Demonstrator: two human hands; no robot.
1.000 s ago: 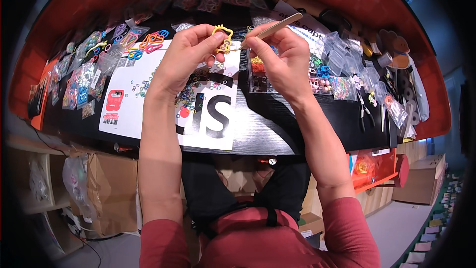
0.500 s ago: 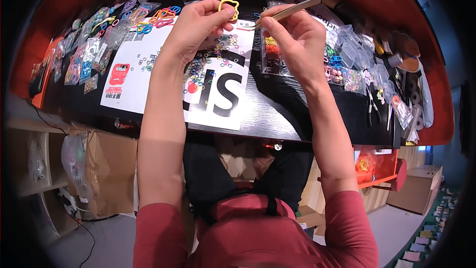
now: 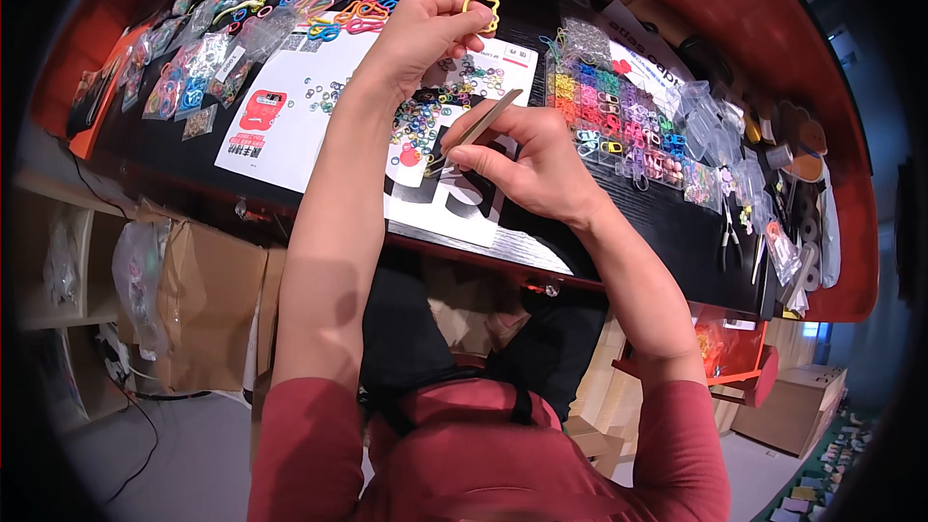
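Pinched between thumb and fingers of my left hand (image 3: 425, 37) is a yellow cat-head-shaped open frame (image 3: 497, 14), raised above the far part of the paper. My right hand (image 3: 532, 155) grips a pair of metal tweezers (image 3: 501, 112), slanted with its tips pointing down to the left. Those tips are low over the small coloured rings (image 3: 410, 124) scattered across the white printed paper (image 3: 290, 150). Whether the tips hold a ring is too small to tell.
A clear divided box (image 3: 590, 101) of colourful clips and beads stands right of the paper. Bagged small parts (image 3: 193, 77) and coloured loops (image 3: 362, 14) lie to the left. Pliers (image 3: 731, 237) and clear plastic cases (image 3: 701, 116) are at the right, inside the table's red raised rim.
My right hand has come down and left with the tweezers, from near the yellow frame to the loose rings. The view has shifted, uncovering the divided box. My left hand still holds the frame.
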